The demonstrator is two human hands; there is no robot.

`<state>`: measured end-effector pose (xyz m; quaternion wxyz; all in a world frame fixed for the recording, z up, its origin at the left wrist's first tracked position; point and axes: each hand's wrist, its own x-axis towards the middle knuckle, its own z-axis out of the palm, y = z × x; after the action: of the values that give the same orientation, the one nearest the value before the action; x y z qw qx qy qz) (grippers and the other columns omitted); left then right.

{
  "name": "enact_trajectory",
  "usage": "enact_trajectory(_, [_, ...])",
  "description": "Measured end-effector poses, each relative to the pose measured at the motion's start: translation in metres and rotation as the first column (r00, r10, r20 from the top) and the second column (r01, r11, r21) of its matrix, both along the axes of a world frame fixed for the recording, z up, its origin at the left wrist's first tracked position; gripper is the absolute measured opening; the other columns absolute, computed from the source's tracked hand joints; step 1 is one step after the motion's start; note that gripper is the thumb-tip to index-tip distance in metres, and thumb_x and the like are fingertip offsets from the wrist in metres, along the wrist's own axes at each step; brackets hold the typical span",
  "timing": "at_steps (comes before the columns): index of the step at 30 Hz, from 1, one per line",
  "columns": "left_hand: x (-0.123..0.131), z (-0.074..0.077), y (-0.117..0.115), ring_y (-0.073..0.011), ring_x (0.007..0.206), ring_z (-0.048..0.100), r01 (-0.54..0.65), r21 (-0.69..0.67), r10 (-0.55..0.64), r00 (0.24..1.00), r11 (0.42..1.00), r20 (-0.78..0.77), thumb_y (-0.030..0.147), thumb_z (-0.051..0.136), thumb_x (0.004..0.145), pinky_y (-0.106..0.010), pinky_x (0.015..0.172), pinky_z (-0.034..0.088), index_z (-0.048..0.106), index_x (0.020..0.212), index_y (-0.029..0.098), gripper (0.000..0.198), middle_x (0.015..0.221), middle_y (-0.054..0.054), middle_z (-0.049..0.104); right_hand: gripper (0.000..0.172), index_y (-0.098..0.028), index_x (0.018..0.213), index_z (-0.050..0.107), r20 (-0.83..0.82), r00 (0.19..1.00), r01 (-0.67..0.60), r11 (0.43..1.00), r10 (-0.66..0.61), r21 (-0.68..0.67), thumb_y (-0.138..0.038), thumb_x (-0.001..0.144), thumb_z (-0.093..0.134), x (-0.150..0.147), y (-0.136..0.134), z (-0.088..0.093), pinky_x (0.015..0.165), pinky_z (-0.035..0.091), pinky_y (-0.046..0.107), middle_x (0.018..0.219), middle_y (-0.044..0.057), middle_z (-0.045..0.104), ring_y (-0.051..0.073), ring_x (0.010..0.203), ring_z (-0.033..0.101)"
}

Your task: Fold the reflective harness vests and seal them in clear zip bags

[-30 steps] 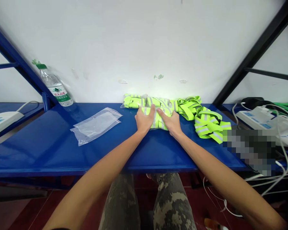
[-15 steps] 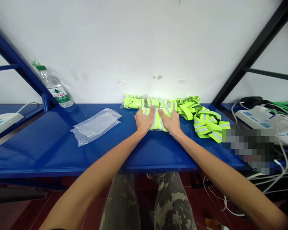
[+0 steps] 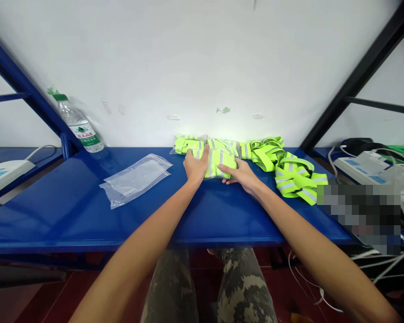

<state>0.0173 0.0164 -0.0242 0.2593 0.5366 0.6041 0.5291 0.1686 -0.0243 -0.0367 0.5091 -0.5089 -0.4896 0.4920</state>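
Note:
A folded neon-yellow reflective vest in a clear bag [image 3: 217, 162] lies on the blue shelf [image 3: 87, 215] near the wall. My left hand [image 3: 195, 165] grips its left end, thumb on top. My right hand [image 3: 243, 174] holds its right end from below, fingers curled under the packet. Behind it lie more bagged vests [image 3: 188, 143]. A loose heap of neon-yellow reflective straps [image 3: 289, 170] spreads to the right.
Empty clear plastic bags [image 3: 134, 178] lie to the left. A water bottle [image 3: 78, 125] leans against the blue upright. White power strips with cables [image 3: 370, 163] sit at the right, another white device [image 3: 6, 172] at the far left. My knees show below the shelf edge.
Both hands were pressing flat on the packet. Now they grip its ends, and the packet has shifted slightly left and toward the wall.

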Motion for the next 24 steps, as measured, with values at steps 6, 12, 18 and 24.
enact_trajectory(6, [-0.005,-0.002,0.007,-0.0311,0.111,0.062,-0.03,-0.034,0.031,0.998,0.999,0.049,0.067,0.042,0.091,-0.039,0.094,0.044,0.046,0.124,0.021,0.058,0.113,-0.015,0.067,0.046,-0.015,0.095,0.063,-0.154,0.986,0.071,0.997,-0.065,0.035,-0.036,0.063,0.088,0.0,0.007,0.001,0.04,0.054,0.022,0.075,0.005,0.072,0.013,0.046,0.064])
enact_trajectory(12, [-0.007,-0.004,0.007,-0.024,0.1,0.065,0.007,0.066,-0.003,0.998,0.998,-0.068,0.043,0.046,0.095,-0.035,0.091,0.046,0.045,0.123,0.018,0.038,0.106,-0.011,0.066,0.059,-0.019,0.118,0.054,-0.109,0.964,0.249,0.968,-0.244,0.036,-0.047,0.073,0.079,0.024,0.049,0.026,0.053,0.058,0.031,0.101,0.01,0.071,0.016,0.061,0.068])
enact_trajectory(18, [-0.01,-0.005,0.001,-0.0293,0.125,0.051,-0.049,0.185,0.134,0.865,0.982,-0.484,0.032,0.051,0.088,-0.043,0.106,0.041,0.048,0.13,0.016,0.045,0.129,-0.015,0.057,0.06,-0.012,0.138,0.049,0.703,0.432,0.084,0.802,-0.565,0.592,-0.038,0.086,0.063,0.032,0.068,0.006,0.11,0.035,0.058,0.147,0.024,0.044,0.038,0.136,0.041])
enact_trajectory(24, [-0.016,-0.007,-0.001,-0.0418,0.143,0.027,-0.071,0.091,0.115,0.636,0.993,-0.763,0.032,0.053,0.085,-0.073,0.112,0.015,0.049,0.136,0.018,0.054,0.15,-0.018,0.041,0.05,-0.011,0.142,0.049,0.851,0.213,-0.186,0.835,-0.48,0.518,-0.023,0.095,0.04,0.021,0.069,-0.012,0.115,0.031,0.055,0.152,0.02,0.041,0.037,0.14,0.036])
